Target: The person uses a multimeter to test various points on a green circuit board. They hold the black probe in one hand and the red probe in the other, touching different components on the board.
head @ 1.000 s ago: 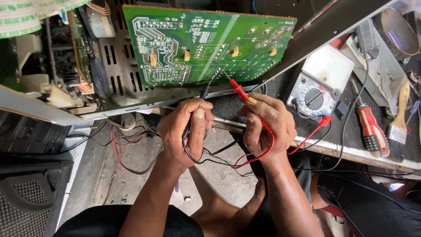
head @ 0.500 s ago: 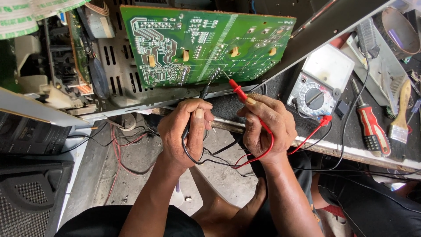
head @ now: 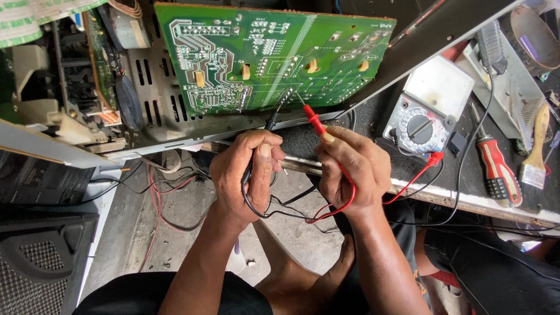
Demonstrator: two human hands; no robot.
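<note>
Red probe (head: 315, 121) pinched in right hand (head: 350, 172) grip; black probe (head: 272, 121) in left hand (head: 245, 175).

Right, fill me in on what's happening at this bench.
A person is probing a green circuit board with two meter leads. The left hand holds the black probe, the right hand the red probe, and both tips point up at the board's lower edge, close together. The leads loop below the hands and run to an analog multimeter lying on the bench to the right. A red-handled screwdriver and a paintbrush lie beyond it, untouched.
</note>
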